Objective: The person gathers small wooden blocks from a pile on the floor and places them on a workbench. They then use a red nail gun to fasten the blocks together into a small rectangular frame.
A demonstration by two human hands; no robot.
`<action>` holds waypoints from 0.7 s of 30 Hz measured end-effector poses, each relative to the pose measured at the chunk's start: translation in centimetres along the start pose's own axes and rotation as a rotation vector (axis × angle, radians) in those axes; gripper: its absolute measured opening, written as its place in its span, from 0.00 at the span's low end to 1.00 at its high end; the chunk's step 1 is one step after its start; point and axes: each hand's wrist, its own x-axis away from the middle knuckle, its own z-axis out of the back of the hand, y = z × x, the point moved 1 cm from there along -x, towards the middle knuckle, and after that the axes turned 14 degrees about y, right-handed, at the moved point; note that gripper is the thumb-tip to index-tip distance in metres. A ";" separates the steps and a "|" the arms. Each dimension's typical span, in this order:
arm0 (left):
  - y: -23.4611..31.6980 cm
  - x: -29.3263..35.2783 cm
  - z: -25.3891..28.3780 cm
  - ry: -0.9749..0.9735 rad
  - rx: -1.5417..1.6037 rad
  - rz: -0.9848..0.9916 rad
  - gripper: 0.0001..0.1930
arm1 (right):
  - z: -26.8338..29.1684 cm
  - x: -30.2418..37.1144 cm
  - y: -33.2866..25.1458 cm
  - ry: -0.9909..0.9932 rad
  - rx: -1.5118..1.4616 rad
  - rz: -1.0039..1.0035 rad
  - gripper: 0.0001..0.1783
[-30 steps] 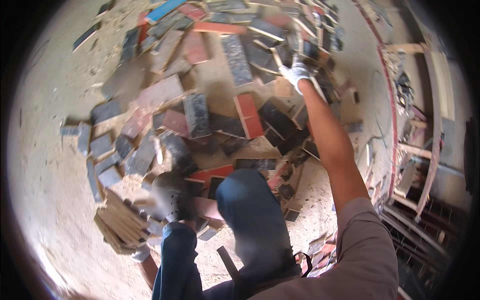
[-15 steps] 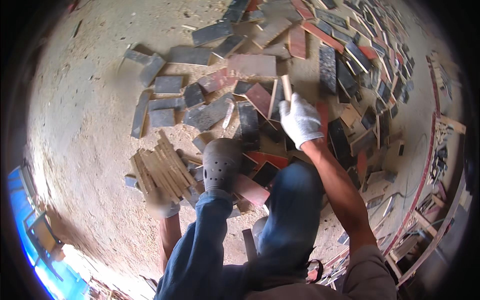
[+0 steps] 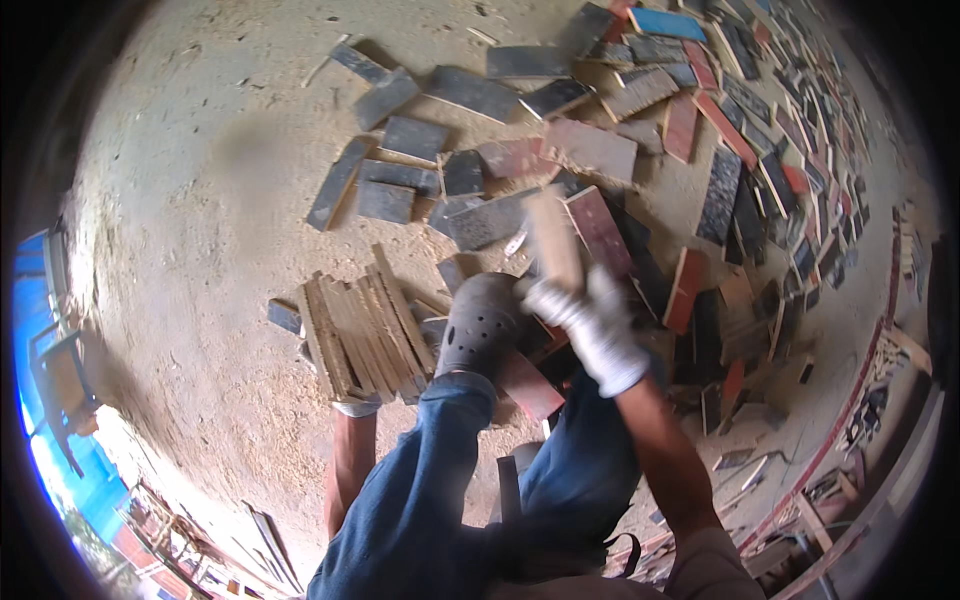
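In a white glove, my right hand (image 3: 588, 325) grips a short piece of wooden board (image 3: 553, 240), its pale broad face showing and slightly blurred. The piece is above the scattered offcuts, just beyond my grey clog (image 3: 483, 325). At left, my left hand (image 3: 358, 406) is at the near end of a stack of wooden pieces (image 3: 362, 335), standing on edge side by side. Only the glove's cuff area shows there; the boards hide its fingers. A dark red offcut (image 3: 600, 230) lies right of the raised piece, and a black-and-grey one (image 3: 487, 222) lies left of it.
Black, red and grey offcuts (image 3: 590, 147) spread over the dusty floor (image 3: 200, 250) ahead and thicken to the far right. A blue-faced piece (image 3: 667, 24) is at the far edge. Timber scraps (image 3: 820, 515) lie at right; a wooden frame-like object (image 3: 68, 380) is at far left.
My right hand has come nearer and to the left, raising the wooden piece and turning its broad face into view. The view has shifted. My left hand remains at the stack.
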 end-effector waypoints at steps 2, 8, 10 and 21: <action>-1.0 0.2 0.3 0.000 0.118 0.015 0.51 | -4.8 1.4 2.2 -0.138 0.040 0.160 0.41; -2.2 1.1 9.7 0.318 0.361 -0.147 0.46 | -11.1 3.5 6.0 -0.250 0.374 0.479 0.43; -2.1 1.6 8.7 0.273 0.420 -0.134 0.45 | -11.0 3.0 6.4 -0.265 0.486 0.578 0.42; -2.0 -0.4 7.9 0.342 0.395 -0.224 0.31 | -10.7 2.0 3.3 -0.411 0.643 0.690 0.35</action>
